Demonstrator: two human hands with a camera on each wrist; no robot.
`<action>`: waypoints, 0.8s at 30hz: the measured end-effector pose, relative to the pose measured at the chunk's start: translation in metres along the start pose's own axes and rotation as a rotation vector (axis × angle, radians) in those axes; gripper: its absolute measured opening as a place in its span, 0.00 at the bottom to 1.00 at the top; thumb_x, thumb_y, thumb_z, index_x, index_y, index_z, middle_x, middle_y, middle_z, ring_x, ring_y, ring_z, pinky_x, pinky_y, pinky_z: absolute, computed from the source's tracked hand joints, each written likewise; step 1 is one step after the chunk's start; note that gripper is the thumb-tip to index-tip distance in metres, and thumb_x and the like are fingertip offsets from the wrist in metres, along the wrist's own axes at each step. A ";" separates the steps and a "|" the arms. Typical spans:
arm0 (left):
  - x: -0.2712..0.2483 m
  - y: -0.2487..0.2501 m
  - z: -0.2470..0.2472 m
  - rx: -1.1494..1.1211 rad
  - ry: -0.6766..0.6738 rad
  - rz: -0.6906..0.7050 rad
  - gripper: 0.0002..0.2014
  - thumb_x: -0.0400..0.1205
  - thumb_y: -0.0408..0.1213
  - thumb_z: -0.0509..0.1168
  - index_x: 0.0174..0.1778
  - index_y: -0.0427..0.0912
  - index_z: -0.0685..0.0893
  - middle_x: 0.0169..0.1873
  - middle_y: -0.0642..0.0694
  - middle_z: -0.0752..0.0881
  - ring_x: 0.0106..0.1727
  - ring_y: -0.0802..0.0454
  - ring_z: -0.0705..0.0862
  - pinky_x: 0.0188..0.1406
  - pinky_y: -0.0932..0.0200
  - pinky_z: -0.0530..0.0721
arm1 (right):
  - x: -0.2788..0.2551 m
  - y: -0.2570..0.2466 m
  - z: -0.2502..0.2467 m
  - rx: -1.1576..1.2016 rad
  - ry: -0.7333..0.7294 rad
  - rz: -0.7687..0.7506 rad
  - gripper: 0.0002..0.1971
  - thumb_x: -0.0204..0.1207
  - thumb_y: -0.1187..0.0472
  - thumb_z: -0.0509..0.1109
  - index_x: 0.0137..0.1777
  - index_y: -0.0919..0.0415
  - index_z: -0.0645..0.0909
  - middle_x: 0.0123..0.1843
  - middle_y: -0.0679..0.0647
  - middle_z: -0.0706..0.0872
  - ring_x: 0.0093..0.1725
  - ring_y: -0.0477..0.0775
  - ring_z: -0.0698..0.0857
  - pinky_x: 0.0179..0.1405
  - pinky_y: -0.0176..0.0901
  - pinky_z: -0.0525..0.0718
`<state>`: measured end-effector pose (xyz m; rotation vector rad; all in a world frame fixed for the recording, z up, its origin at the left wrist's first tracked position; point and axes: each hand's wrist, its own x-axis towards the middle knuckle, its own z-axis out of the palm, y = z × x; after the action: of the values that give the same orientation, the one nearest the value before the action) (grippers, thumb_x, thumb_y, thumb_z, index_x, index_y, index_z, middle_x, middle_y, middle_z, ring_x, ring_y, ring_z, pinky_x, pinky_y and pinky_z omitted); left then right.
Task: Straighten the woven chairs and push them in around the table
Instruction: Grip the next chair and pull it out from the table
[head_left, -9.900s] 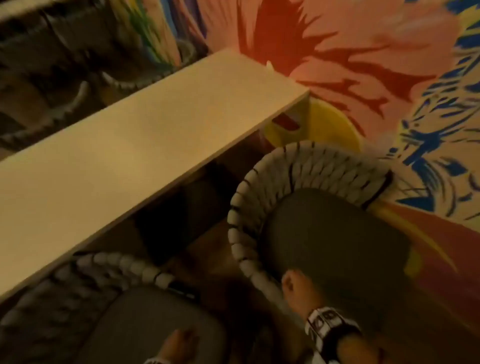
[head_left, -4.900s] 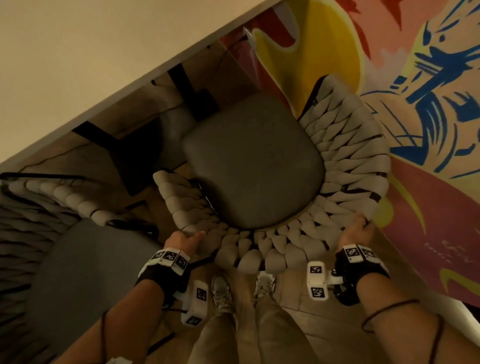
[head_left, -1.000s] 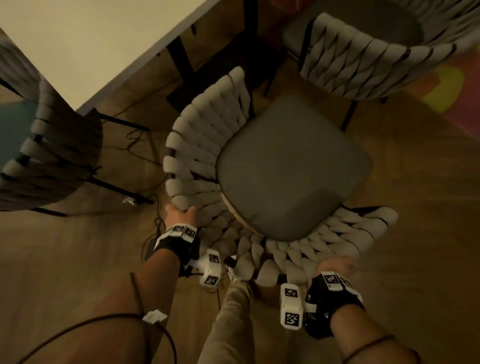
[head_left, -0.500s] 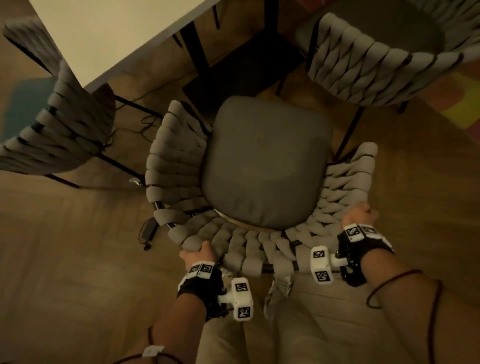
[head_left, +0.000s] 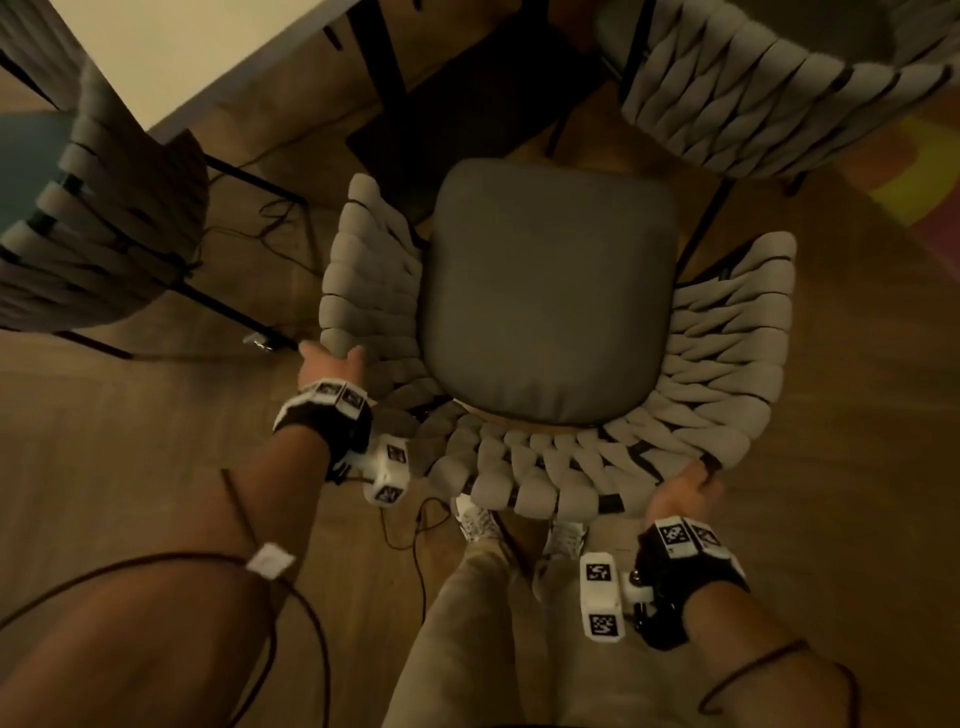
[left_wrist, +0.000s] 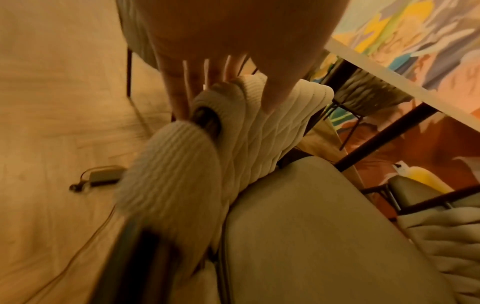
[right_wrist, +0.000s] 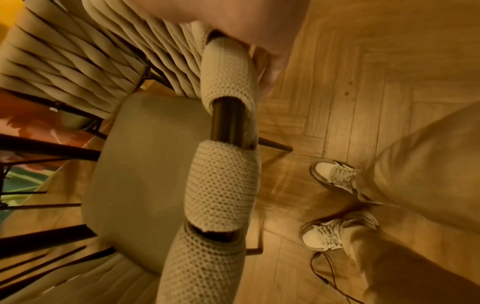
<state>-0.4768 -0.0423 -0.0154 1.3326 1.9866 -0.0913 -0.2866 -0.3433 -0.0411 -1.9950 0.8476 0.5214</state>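
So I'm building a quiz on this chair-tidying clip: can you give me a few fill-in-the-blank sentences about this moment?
1. The chair being handled has a dark grey seat ____.
2. The right hand grips the chair's woven ____.
3. The floor under the chair is made of ____.
4. The left hand rests on the chair's rim with its fingers ____.

Missing words: cushion; rim; wood; straight

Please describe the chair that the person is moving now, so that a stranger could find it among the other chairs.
Start at the pale table, top left. Three woven chairs stand near it; take the middle chair, directly before the person's feet. Only this one shows its whole grey cushion and has the left hand and right hand on its backrest.
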 end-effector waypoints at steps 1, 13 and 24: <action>0.008 0.006 -0.002 0.070 -0.021 0.012 0.29 0.83 0.46 0.62 0.76 0.37 0.62 0.71 0.31 0.75 0.69 0.30 0.77 0.66 0.40 0.76 | 0.000 0.002 0.003 0.008 0.027 -0.014 0.24 0.88 0.54 0.49 0.80 0.65 0.62 0.77 0.66 0.72 0.73 0.67 0.74 0.67 0.50 0.72; 0.030 -0.043 -0.016 0.211 -0.047 -0.008 0.27 0.81 0.48 0.63 0.73 0.38 0.69 0.66 0.31 0.79 0.64 0.29 0.80 0.55 0.44 0.77 | 0.010 -0.012 0.029 0.010 0.033 -0.198 0.24 0.88 0.58 0.49 0.81 0.68 0.59 0.77 0.67 0.72 0.72 0.66 0.75 0.61 0.43 0.72; 0.057 -0.042 -0.026 0.119 -0.103 -0.237 0.32 0.74 0.57 0.69 0.67 0.37 0.78 0.60 0.32 0.85 0.56 0.30 0.85 0.58 0.40 0.84 | 0.033 -0.066 0.063 -0.044 -0.184 -0.264 0.27 0.85 0.58 0.57 0.82 0.57 0.56 0.71 0.66 0.77 0.61 0.65 0.80 0.54 0.46 0.73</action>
<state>-0.5369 -0.0060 -0.0444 1.1346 2.0691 -0.3873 -0.2184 -0.2767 -0.0581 -2.0243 0.4558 0.5633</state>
